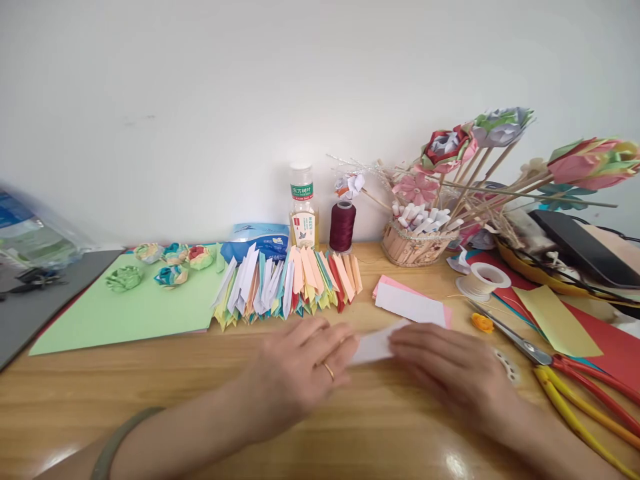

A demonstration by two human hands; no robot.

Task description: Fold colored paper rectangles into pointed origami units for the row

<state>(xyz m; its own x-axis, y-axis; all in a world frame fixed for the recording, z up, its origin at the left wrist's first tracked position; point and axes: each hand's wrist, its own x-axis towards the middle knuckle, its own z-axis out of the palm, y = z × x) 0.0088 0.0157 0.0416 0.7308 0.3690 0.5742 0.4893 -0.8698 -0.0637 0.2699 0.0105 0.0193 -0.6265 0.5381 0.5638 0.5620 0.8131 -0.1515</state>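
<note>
A strip of white paper (376, 344) stretches between my two hands, low over the wooden table. My left hand (305, 363) has its fingers closed together at the left end of the strip; a ring is on one finger. At the other end, my right hand (450, 363) grips the paper, its fingers pressed together and covering that end. Both thumbs are hidden. Just behind the right hand lie a white slip (409, 304) and pink slips. Beyond my left hand stands a long row of folded paper pieces (285, 283) in several colours.
Scissors (535, 350) with red handles and a yellow-handled tool (565, 400) lie right. A spool (483, 281), maroon thread (343, 227), bottle (302, 207) and basket of paper flowers (417, 247) stand behind. Green paper (125, 317) carrying several rosettes lies left.
</note>
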